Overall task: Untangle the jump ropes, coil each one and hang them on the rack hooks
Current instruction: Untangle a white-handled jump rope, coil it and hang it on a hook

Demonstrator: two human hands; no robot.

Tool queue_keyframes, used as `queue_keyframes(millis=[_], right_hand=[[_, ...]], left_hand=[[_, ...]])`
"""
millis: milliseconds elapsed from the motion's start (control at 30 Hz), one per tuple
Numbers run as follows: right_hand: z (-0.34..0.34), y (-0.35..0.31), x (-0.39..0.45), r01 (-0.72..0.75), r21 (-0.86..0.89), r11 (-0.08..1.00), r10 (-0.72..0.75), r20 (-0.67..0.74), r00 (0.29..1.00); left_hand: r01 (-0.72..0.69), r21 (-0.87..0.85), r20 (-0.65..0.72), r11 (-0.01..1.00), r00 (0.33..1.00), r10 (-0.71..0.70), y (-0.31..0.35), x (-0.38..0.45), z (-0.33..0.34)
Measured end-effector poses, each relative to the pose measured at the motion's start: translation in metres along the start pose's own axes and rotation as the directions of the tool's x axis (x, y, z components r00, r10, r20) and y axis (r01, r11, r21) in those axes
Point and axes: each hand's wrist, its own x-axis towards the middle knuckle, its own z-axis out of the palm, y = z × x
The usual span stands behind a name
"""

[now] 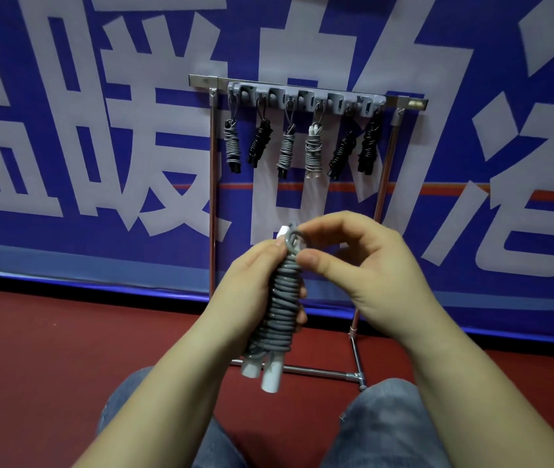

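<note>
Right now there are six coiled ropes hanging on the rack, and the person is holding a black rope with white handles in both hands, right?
Not quite. The rope in the hands is grey, not black, as the head view shows. The rest holds: six coiled ropes hang on the rack, the held rope's handles are white, and both the left hand and the right hand grip it.

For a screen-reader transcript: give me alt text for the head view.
Both hands hold a coiled grey jump rope: left hand grips the bundle, right hand pinches its top loop. Behind, six coiled ropes hang on the rack hooks.
</note>
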Motion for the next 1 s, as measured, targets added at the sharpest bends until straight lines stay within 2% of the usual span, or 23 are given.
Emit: queue_keyframes(millis=[167, 333, 633, 767, 900, 1000], right_hand=[[0.008, 0.009, 0.0, -0.029, 0.146, 0.989, 0.066, -0.251, 0.966], [0.009, 0.011, -0.001, -0.05, 0.12, 0.991, 0.086, -0.315, 0.945], [0.015, 0.009, -0.005, -0.028, 0.098, 0.995, 0.059, -0.332, 0.941], [0.017, 0.009, -0.004, -0.011, -0.018, 1.0, 0.004, -0.352, 0.936], [0.016, 0.01, -0.005, 0.048, -0.19, 0.981, -0.1, -0.275, 0.956], [0.02, 0.01, -0.008, 0.06, -0.209, 0.976, -0.103, -0.201, 0.974]], left_hand=[[0.001, -0.054, 0.008, 0.999, 1.0, -0.001, -0.001, -0.003, 0.003], [-0.021, -0.092, 0.003, 0.996, 1.0, 0.021, 0.0, -0.005, 0.004], [-0.007, -0.07, 0.099, 0.998, 0.995, 0.014, 0.002, -0.007, 0.007], [0.017, -0.035, 0.122, 0.999, 0.992, -0.012, 0.006, -0.007, 0.004], [0.022, -0.005, 0.113, 1.0, 0.993, -0.022, 0.008, -0.008, 0.002], [0.002, 0.064, 0.038, 0.998, 0.999, -0.004, 0.011, -0.009, 0.0]])
